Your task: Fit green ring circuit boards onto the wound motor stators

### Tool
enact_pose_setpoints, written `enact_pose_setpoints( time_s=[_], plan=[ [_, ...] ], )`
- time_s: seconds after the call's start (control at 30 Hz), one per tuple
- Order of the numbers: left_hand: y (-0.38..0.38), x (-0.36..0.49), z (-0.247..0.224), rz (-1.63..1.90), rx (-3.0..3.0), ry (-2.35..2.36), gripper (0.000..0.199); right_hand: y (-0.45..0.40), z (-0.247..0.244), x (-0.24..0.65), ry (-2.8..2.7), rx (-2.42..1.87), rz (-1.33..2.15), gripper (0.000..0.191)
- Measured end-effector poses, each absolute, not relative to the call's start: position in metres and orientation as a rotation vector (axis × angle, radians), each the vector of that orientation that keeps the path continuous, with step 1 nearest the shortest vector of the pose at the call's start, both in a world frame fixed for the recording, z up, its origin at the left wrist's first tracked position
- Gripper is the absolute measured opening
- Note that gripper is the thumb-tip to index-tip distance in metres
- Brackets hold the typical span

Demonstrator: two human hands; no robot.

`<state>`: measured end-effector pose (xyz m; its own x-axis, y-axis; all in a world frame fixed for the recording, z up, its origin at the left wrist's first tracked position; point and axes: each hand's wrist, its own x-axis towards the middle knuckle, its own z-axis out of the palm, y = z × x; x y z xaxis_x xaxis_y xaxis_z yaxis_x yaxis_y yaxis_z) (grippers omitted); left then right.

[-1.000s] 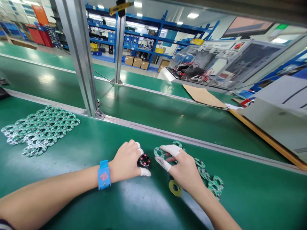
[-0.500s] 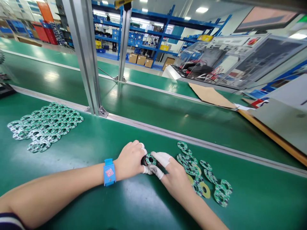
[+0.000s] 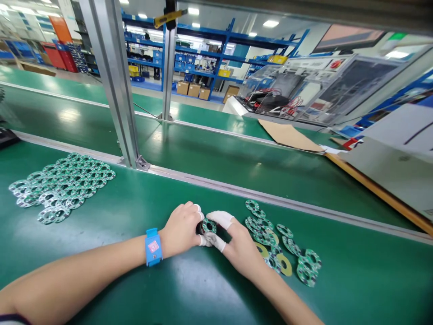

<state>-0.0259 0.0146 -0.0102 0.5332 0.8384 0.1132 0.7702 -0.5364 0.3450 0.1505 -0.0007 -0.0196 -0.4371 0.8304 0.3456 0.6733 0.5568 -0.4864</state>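
Observation:
My left hand (image 3: 181, 229), with white finger cots and a blue wrist strap (image 3: 154, 247), closes around a dark round part (image 3: 202, 227) that its fingers mostly hide. A green ring-shaped circuit board (image 3: 214, 227) faces right at the end of that part. My right hand (image 3: 241, 243), also in white finger cots, curves thumb and forefinger around the board's edge. To the right of it lie loose ring-shaped boards (image 3: 251, 224), overlapping one another, with several yellow rings (image 3: 288, 270) among them.
Many ring boards (image 3: 78, 182) lie in overlapping rows at the left of the green bench. A metal post (image 3: 113, 85) rises from the rail (image 3: 203, 184) ahead. Farther back are cardboard (image 3: 289, 135), a clear-covered machine (image 3: 355, 90) and blue shelves (image 3: 216, 56).
The view has shifted slightly. Both hands remain together around the same board and dark part, while my right forefinger has moved a little along the board's upper edge.

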Motion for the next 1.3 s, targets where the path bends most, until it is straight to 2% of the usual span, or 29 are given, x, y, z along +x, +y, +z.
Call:
enact_pose_setpoints(
  time_s=[0.1, 0.33, 0.5, 0.63, 0.7, 0.8, 0.97, 1.13, 1.3],
  plan=[
    [0.014, -0.026, -0.01, 0.399, 2.517, 1.368, 0.034, 0.001, -0.009, 0.147, -2.271, -1.225, 0.475, 0.025],
    [0.013, -0.026, -0.014, 0.408, 2.536, 1.385, 0.026, 0.001, -0.004, 0.144, -2.326, -1.268, 0.388, 0.027],
    [0.012, -0.026, -0.007, 0.387, 2.513, 1.389, 0.027, 0.0, -0.003, 0.14, -2.296, -1.293, 0.452, 0.025],
    [0.003, -0.031, 0.01, 0.463, 2.471, 1.281, 0.039, -0.002, -0.005, 0.144, -2.136, -1.313, 0.675, 0.026],
    [-0.003, -0.033, 0.015, 0.492, 2.526, 1.214, 0.033, -0.002, -0.006, 0.149, -2.066, -1.243, 0.88, 0.032],
    [-0.009, -0.033, 0.013, 0.355, 2.76, 1.114, 0.017, -0.001, -0.006, 0.156, -2.038, -1.145, 1.084, 0.038],
    [-0.011, -0.029, 0.002, 0.236, 3.082, 0.951, 0.024, -0.003, -0.006, 0.152, -2.046, -1.199, 0.974, 0.034],
    [-0.016, -0.023, -0.001, 0.275, 3.248, 0.884, 0.021, -0.01, -0.014, 0.145, -2.013, -1.267, 0.853, 0.032],
    [-0.01, -0.025, 0.007, 0.189, 3.027, 0.958, 0.021, -0.013, 0.002, 0.155, -2.125, -1.323, 0.696, 0.031]
  ],
)
